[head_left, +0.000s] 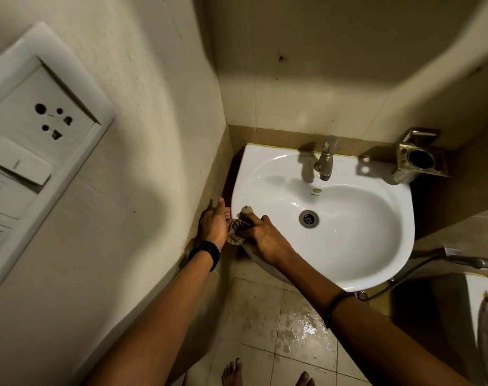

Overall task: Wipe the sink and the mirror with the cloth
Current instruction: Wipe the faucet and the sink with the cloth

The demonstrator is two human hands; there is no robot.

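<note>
A white wall-mounted sink [362,246] with a metal drain [308,218] and a tap [325,162] fills the middle right of the head view. A striped, crumpled cloth [237,227] lies on the sink's left rim. My right hand [265,238] grips the cloth and presses it on the rim. My left hand [213,225], wearing a black wristband, holds the cloth's left side, with its fingers stretched beside the sink's outer edge near the wall. No mirror is in view.
A white socket and switch plate [37,140] hangs on the left wall. A metal holder [418,160] is fixed to the wall right of the tap. A hose sprayer [471,261] and a toilet [487,330] are at the right. The tiled floor [298,330] is wet. Bare feet show at the bottom.
</note>
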